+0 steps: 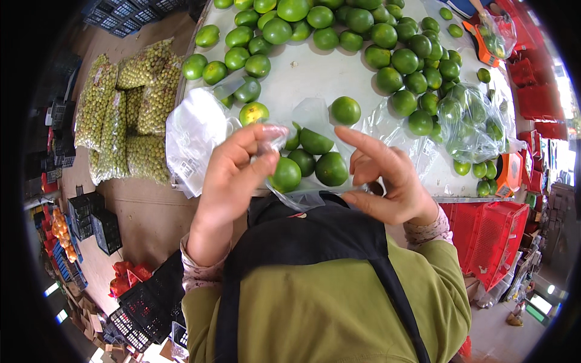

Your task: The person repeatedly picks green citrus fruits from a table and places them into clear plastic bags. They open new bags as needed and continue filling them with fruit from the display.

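My left hand (pixel 229 174) pinches the edge of a clear plastic bag (pixel 302 199) between thumb and fingertips. Several green citrus fruits (pixel 333 169) sit in the bag, at the near edge of the table. On the bag's other side is my right hand (pixel 392 177), its index finger and thumb spread and its other fingers curled. Film lies by its thumb, but whether it grips the film is unclear. Just beyond the bag rests a single green citrus fruit (pixel 346 110). A yellowish-green one (pixel 253 113) lies behind my left fingers.
Many loose green citrus fruits (pixel 358 20) cover the far side of the table (pixel 304 70). Flat plastic bags (pixel 195 131) lie left, a filled bag (pixel 472 122) right. Orange scales (pixel 509 172) stand at the right edge. Another person's hand (pixel 479 7) is at far right. Red crates (pixel 488 240) stand below.
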Motion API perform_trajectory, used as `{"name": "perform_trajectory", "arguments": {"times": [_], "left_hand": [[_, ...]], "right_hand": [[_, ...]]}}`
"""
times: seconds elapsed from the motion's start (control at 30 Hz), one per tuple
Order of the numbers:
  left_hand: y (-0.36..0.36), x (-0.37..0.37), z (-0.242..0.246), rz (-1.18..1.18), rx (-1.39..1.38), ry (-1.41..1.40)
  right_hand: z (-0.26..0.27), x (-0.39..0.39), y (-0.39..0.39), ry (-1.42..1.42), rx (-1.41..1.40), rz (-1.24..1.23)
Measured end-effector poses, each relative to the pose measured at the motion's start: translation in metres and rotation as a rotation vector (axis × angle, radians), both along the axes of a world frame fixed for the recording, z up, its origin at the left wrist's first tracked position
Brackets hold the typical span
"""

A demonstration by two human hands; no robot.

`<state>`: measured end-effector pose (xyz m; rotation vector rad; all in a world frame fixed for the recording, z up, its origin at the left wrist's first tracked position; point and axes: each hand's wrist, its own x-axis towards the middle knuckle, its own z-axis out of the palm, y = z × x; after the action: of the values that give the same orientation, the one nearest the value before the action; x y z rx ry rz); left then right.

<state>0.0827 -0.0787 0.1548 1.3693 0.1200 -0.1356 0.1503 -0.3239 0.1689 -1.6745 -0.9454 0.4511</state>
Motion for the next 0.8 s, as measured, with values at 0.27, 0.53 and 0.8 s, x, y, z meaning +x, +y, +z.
{"name": "perform_trajectory", "arguments": {"times": [0.27,0.53,0.8], "left_hand": [[0.012,-0.037,0.002,0.109,-0.03,-0.078],[0.014,-0.043,-0.034,0.073,-0.075,0.032],[0.024,-0.017,-0.051,0.116,0.033,-0.016]], "right_hand": [[0.009,-0.006,-0.053,-0.035,-0.084,0.085],[-0.074,-0.009,-0.04,0.091,-0.531,0.082],[-0.097,-0.006,-0.019,0.017,-0.537,0.003]]}}
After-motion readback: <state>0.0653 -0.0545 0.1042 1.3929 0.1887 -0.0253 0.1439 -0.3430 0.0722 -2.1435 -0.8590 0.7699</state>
